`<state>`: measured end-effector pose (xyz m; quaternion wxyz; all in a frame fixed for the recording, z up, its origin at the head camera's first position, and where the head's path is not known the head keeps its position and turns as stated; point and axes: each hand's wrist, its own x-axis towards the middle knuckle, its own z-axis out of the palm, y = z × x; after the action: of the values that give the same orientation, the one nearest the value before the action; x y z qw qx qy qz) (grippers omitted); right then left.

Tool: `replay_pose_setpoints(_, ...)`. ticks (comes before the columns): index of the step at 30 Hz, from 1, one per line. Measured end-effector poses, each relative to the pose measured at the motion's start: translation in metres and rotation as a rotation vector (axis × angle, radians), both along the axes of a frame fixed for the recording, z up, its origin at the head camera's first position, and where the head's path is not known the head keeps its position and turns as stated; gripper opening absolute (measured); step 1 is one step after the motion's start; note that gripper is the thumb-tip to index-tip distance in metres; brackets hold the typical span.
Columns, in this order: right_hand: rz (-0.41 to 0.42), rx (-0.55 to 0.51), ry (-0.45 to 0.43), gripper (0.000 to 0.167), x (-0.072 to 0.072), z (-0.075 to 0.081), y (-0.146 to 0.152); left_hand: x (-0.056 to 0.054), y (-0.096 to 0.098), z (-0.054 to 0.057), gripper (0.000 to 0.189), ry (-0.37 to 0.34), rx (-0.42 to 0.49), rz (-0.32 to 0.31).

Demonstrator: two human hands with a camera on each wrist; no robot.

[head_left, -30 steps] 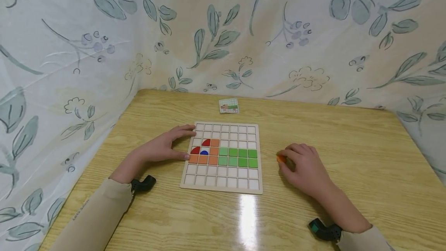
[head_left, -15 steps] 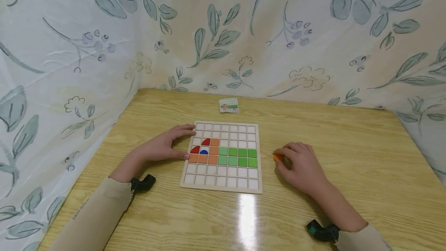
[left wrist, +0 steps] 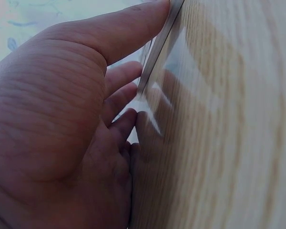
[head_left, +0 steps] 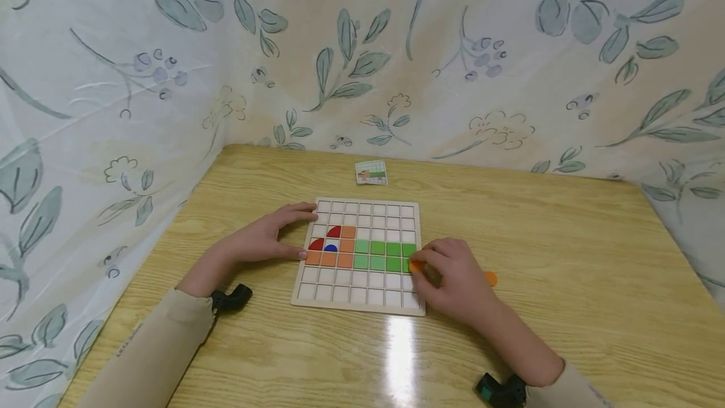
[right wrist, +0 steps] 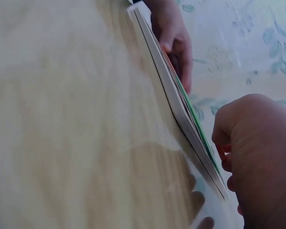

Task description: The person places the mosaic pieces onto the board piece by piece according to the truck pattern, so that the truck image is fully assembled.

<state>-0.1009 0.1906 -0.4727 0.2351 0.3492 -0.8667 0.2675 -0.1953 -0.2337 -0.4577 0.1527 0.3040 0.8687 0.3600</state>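
A square wooden grid board (head_left: 362,304) lies on the table, bearing orange, light green, green, red and blue pieces. My left hand (head_left: 256,238) rests at the board's left edge, thumb and fingers spread along it and touching the rim. Over the right edge, my right hand (head_left: 455,282) pinches a small orange piece (head_left: 416,266) between thumb and fingers, beside the green squares (head_left: 394,263). In the right wrist view a sliver of this orange piece (right wrist: 221,152) shows under the fingers; its full shape is hidden.
A second orange piece (head_left: 491,279), rounded at its visible end, lies on the table partly behind the right hand. Beyond the board is a small picture card (head_left: 371,172). Leaf-patterned cloth (head_left: 362,80) hangs along the table's back and sides.
My right hand has moved left from the table to the board's right edge, carrying the orange piece. This has uncovered another orange piece on the table. The left hand keeps its place.
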Motion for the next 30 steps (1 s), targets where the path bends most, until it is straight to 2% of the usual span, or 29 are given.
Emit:
replay_pose_setpoints(11, 0.068, 0.007, -0.037, 0.014, 0.011, -0.001, -0.029, 0.0, 0.001, -0.001, 0.085, -0.001, 0.009, 0.0)
replay_pose_setpoints(17, 0.054, 0.041, -0.035, 0.014, 0.015, -0.003, -0.036, 0.0, 0.001, 0.001, 0.085, 0.0, 0.01, 0.0)
replay_pose_setpoints(30, 0.034, 0.064, -0.013, 0.013, 0.015, -0.004, -0.038, -0.001, -0.001, -0.003, 0.085, -0.002, 0.011, 0.004)
